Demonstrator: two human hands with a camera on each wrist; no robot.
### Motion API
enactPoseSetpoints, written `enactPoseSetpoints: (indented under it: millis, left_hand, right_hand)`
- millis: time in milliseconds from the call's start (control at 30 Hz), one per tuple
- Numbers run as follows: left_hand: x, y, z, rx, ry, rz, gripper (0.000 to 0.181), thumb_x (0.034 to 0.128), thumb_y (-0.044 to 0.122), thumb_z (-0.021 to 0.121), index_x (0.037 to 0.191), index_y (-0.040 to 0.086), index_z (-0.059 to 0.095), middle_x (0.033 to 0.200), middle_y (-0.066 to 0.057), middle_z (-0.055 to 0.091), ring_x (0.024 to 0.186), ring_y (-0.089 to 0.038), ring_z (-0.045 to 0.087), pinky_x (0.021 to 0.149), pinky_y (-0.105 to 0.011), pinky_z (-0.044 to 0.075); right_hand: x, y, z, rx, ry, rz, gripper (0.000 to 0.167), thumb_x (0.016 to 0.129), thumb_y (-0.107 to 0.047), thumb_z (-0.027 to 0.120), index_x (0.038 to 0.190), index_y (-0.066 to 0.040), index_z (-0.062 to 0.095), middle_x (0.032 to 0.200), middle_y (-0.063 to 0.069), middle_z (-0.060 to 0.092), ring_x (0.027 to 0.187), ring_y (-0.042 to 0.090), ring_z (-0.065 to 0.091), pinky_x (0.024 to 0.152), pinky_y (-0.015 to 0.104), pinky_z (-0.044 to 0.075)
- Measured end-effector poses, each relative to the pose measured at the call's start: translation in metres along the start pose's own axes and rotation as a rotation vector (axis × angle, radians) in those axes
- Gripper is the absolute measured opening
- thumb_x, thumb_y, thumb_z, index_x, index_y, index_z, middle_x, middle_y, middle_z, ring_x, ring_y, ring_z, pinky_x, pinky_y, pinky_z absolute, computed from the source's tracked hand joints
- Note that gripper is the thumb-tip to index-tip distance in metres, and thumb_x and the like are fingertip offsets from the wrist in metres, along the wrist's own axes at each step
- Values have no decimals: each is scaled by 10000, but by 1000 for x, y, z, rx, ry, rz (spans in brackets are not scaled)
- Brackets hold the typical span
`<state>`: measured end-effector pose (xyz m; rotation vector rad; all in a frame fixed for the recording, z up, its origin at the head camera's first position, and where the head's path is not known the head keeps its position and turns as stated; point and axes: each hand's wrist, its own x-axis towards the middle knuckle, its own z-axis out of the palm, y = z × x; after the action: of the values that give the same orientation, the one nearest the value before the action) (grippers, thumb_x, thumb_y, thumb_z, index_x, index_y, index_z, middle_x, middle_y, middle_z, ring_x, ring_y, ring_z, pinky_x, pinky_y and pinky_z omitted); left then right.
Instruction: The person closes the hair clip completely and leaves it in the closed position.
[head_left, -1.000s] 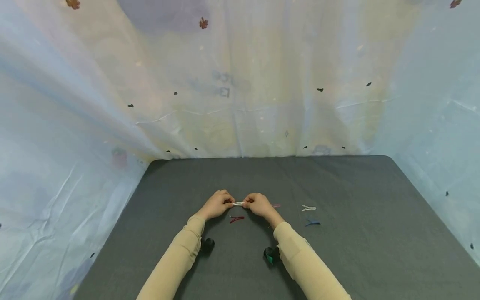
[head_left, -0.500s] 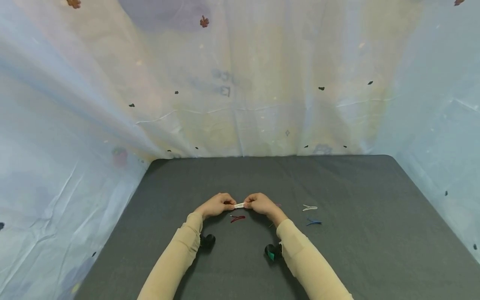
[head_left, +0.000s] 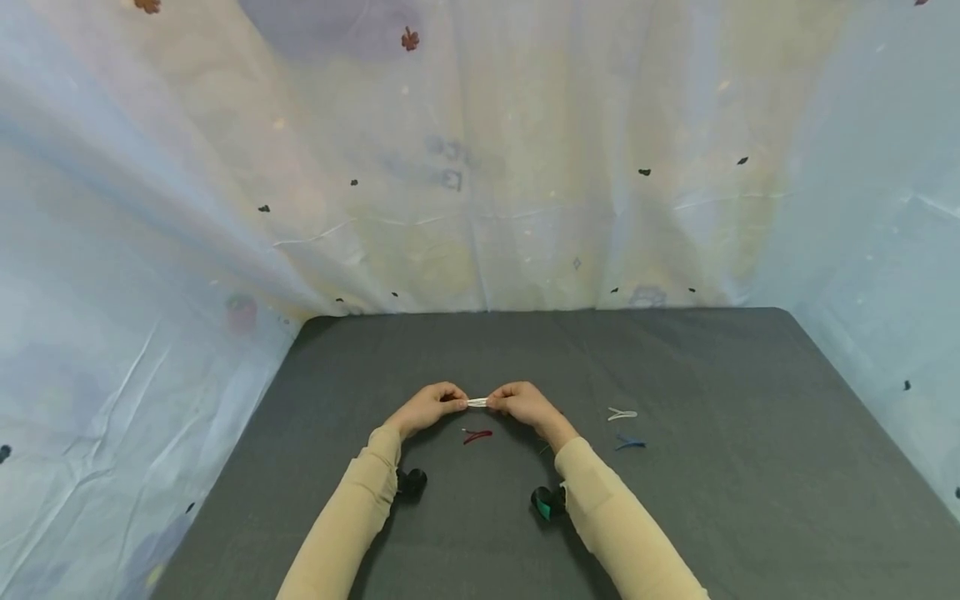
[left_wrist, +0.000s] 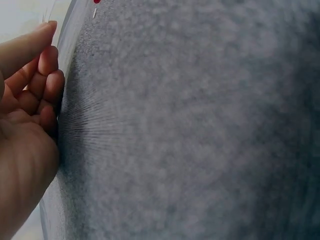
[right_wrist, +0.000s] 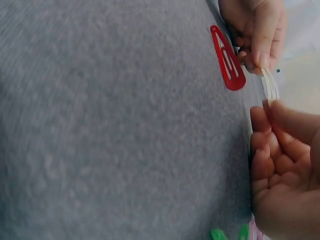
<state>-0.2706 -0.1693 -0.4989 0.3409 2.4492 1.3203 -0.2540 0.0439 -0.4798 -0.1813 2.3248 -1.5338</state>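
A white snap hair clip (head_left: 477, 402) spans the gap between both hands, its thin strips bowed in the right wrist view. At one end the left hand (head_left: 429, 408) pinches it with thumb and fingertips; the right hand (head_left: 527, 406) pinches the other end. Fingertips cover both ends of the clip. Just below it in the head view, a red snap hair clip (head_left: 477, 436) lies opened on the grey cloth. Only the red clip's tip (left_wrist: 96, 1) shows in the left wrist view.
A cream hair clip (head_left: 622, 413) and a blue hair clip (head_left: 630, 442) lie to the right on the grey table (head_left: 712, 500). Near the right hand, a green clip (right_wrist: 218, 234) and a pink clip (right_wrist: 255, 231) are partly visible. A printed curtain (head_left: 525, 208) surrounds the table.
Both hands, still pinching the white hair clip, have shifted slightly up in the head view. The clip was tilted half a second ago and now looks nearly level. The other clips stay put.
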Motion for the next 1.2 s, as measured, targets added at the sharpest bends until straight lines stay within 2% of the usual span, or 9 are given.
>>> enactPoseSetpoints:
  millis: [167,367,600,767,967,1100,1200]
  left_hand:
    - [-1,1,-2,-7,0,-7,164,888,245,622,941,92,652,881,-18,587,756,-137,472,709,-278,393]
    - [-2,-2,0,-4,14,7,141,869,225,650,916,93,662,899,-22,603,771,-131,492,720,-275,405]
    - [2,-5,0,-18,59,17,135,860,257,661,919,137,680,812,-7,632,711,-126,527,681,-281,418]
    - [2,-6,1,-27,75,-2,118,842,229,682,915,135,678,809,1,650,723,-125,560,695,-277,430]
    - [0,-6,2,-37,76,1,129,831,231,695,918,137,685,807,-8,654,719,-132,563,693,-281,433]
    - [0,-7,2,-10,96,15,120,831,255,693,909,164,693,810,-1,646,712,-128,549,683,-275,428]
    - [-1,-8,3,42,116,25,95,831,253,693,888,178,699,820,1,630,706,-125,531,672,-270,421]
  right_hand:
    - [1,-4,5,10,65,41,177,892,-146,585,890,-21,710,833,57,671,700,117,496,637,221,372]
    - [4,-3,8,54,135,69,165,858,-158,641,905,-27,730,836,69,702,661,104,495,597,215,374]
    - [5,-2,11,119,147,66,171,843,-88,643,990,-2,650,869,112,691,719,129,566,620,216,423]
    - [3,-4,11,77,145,53,98,840,-94,655,886,-9,671,813,95,660,656,132,510,581,227,391]
    - [2,-3,12,43,140,54,82,836,-96,661,874,-23,667,775,66,647,651,127,507,579,226,387]
    - [3,-3,13,33,150,59,75,832,-103,666,862,-34,671,771,66,660,655,130,508,593,225,385]
    - [3,-1,15,0,150,57,69,830,-112,666,857,-49,674,787,65,659,669,137,513,599,230,383]
